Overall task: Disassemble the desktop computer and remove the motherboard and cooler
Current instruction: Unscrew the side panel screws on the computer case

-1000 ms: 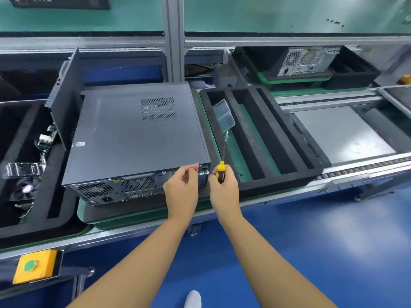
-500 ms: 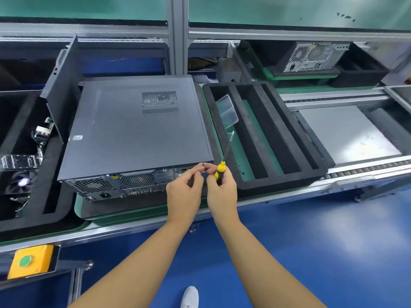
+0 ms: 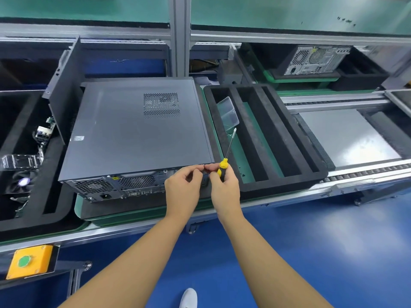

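Observation:
A dark grey desktop computer (image 3: 138, 134) lies on its side on a black foam pad, rear panel toward me, side cover closed. My left hand (image 3: 183, 187) and right hand (image 3: 223, 187) meet at the case's near right rear corner. The right hand grips a screwdriver (image 3: 223, 167) with a yellow and black handle, its shaft pointing up and away. The fingertips of both hands pinch together at something tiny by the case edge; I cannot make out what it is. The motherboard and cooler are hidden inside the case.
A black foam tray (image 3: 266, 138) with long slots sits right of the case, holding a clear plastic box (image 3: 229, 114). A removed panel (image 3: 64, 85) and parts stand at left. Another computer (image 3: 315, 60) sits at the back right. A yellow button box (image 3: 30, 262) hangs below the conveyor rail.
Both hands have drawn closer together at the case's rear corner, fingertips now meeting. The screwdriver stays in the right hand, shaft tilted up.

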